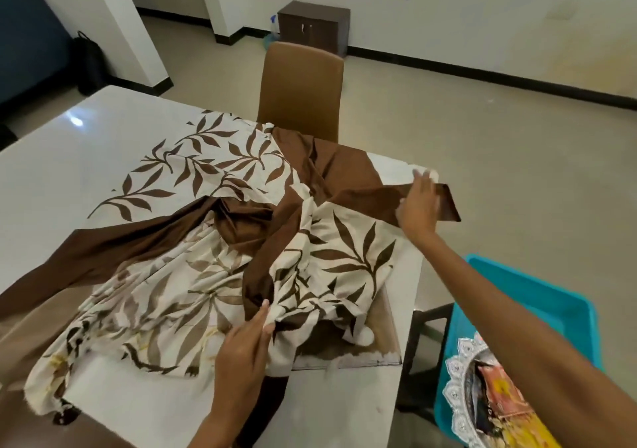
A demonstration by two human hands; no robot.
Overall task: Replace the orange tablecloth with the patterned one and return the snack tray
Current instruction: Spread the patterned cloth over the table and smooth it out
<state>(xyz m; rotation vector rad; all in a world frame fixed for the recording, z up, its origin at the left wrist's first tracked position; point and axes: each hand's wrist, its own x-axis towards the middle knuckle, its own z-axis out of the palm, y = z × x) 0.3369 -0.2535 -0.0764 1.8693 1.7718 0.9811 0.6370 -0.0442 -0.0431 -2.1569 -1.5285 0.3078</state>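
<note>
The patterned tablecloth (193, 175), cream with brown leaves and a wide brown border, lies rumpled and partly spread over the white table (51, 178). My right hand (417, 206) holds the cloth's brown corner out past the table's right edge. My left hand (246, 340) pinches a bunched fold of the cloth near the table's front. The snack tray (458, 378), silvery with a lacy rim and holding colourful packets, sits at the lower right, partly hidden by my right arm. No orange tablecloth is in view.
A brown chair (301, 89) stands at the table's far side. A turquoise plastic bin (537, 296) sits to the right, under the snack tray. A dark low cabinet (313, 27) stands against the back wall. A black bag (88, 65) leans at the far left.
</note>
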